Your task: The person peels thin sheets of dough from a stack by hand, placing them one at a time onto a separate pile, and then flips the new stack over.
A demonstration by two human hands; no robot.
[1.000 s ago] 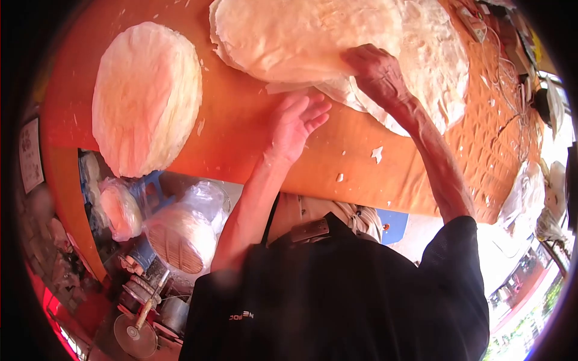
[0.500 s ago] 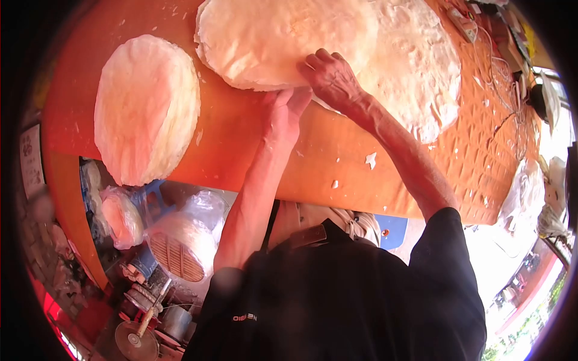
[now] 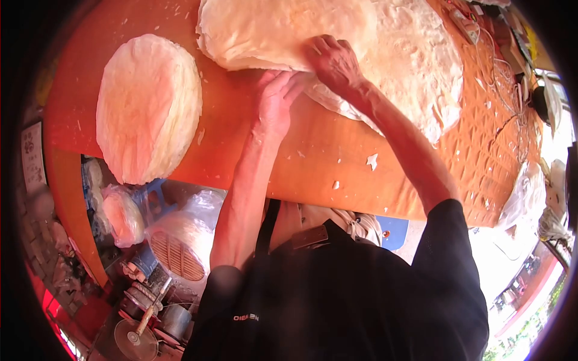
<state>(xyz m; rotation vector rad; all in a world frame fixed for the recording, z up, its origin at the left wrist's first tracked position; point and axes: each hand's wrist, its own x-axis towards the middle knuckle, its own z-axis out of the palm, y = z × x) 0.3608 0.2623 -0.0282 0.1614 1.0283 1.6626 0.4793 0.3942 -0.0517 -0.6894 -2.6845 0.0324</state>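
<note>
The left hand (image 3: 276, 103) lies palm down on the smooth orange bench (image 3: 313, 162), its fingers straight and close together, their tips tucked under the near edge of a broad round stack of thin, pale cream sheets (image 3: 283, 30). These sheets look papery and brittle, faintly blistered on top, with a ragged rim of many fine layers. The right hand (image 3: 332, 59) rests on top of the same stack, just beyond the left hand, fingers spread and curled down onto the upper sheet. Whether it pinches a sheet or only presses on it cannot be told. The edge of the stack is lifted slightly where the two hands meet.

To the right of the right hand, and partly under the first stack, spreads a second wide pile of crinkled white sheets (image 3: 421, 66), rougher and more wrinkled, its margin frayed. Well to the left of the left hand sits a separate oval stack of pale, pink-tinged sheets (image 3: 147, 105), neat and thick, with visible layered edges, overhanging the near rim of the bench.

Small white flakes (image 3: 372, 160) are scattered over the bench near the right forearm. Below the left arm, under the bench, are clear plastic bags holding round ribbed discs (image 3: 180, 240), glossy and crumpled. The person wears a black short-sleeved shirt (image 3: 337, 301).
</note>
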